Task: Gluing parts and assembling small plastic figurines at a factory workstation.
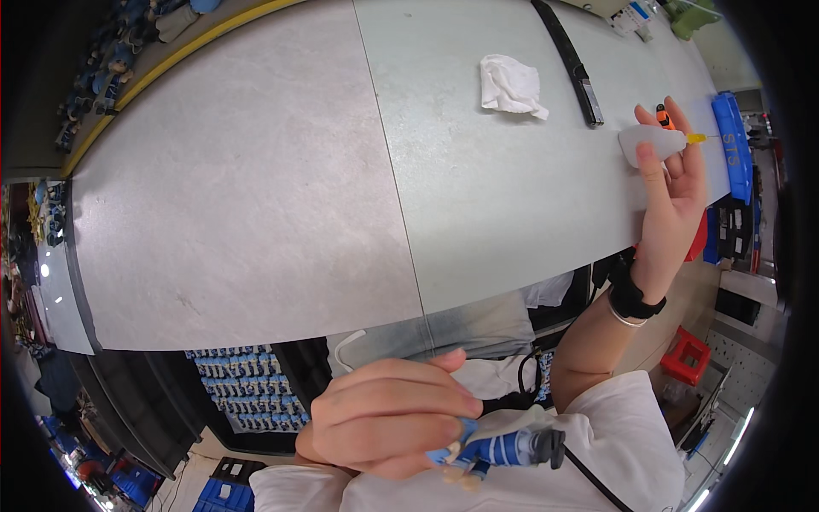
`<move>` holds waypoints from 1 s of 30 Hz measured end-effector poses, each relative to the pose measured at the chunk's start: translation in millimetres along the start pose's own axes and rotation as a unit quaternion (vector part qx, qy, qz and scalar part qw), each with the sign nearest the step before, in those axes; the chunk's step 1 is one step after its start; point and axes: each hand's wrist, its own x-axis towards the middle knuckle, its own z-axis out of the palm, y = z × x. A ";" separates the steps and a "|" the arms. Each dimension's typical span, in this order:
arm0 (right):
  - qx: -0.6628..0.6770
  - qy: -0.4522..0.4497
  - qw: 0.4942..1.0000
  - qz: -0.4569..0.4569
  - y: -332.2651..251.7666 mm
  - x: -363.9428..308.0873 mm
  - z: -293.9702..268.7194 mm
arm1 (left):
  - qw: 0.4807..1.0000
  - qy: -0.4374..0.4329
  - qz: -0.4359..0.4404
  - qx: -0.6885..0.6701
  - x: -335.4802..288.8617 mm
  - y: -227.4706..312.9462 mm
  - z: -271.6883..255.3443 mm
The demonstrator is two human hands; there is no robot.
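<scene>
Closed around a small striped figure (pixel 516 448), my left grip (pixel 384 418) hangs short of the bench (pixel 239 188), on the near edge's side, over my white shirt. Dark boots poke out to the right; my fingers hide the figure's other end, so I cannot tell its shape.

From the left, more small figures (pixel 111 81) crowd together beyond a yellow strip (pixel 175 55) at the bench's far left corner. Below the near edge, left of my hand, a dark tray (pixel 256 443) holds rows of blue-and-white figures (pixel 243 384); my left forearm rises just beside it. My faded trousers (pixel 486 324) show between the near edge and that hand.

On the bench's right half, toward the far edge, lies a crumpled white cloth (pixel 512 87). Right of it a long black tool (pixel 570 64) lies slanted, one end toward the far edge, near my other hand.

Near the bench's right edge, my right grip (pixel 674 179) has a white bottle (pixel 640 138) between thumb and fingers, its yellow nozzle (pixel 696 138) pointing right. Those fingers partly cover an orange-and-black thing (pixel 663 116); I cannot tell whether they touch. A blue bin (pixel 732 149) stands by the right edge, and a red stool (pixel 685 357) on the floor below.
</scene>
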 end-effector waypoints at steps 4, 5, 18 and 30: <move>-0.020 0.025 0.999 -0.027 3.4 -2.3 9.1 | 1.000 0.009 0.008 -0.002 -4.9 -3.5 -0.4; -0.074 0.127 0.985 -0.087 4.8 -5.3 13.0 | 1.000 0.018 0.008 -0.009 -7.3 -4.7 -0.5; -0.311 -0.198 0.903 -0.222 -47.3 -41.3 61.9 | 0.992 0.128 -0.006 -0.014 0.9 -9.0 12.6; 0.065 -0.181 0.966 -0.173 -41.7 -52.7 49.6 | 0.983 0.150 -0.005 -0.107 -1.0 -8.1 23.4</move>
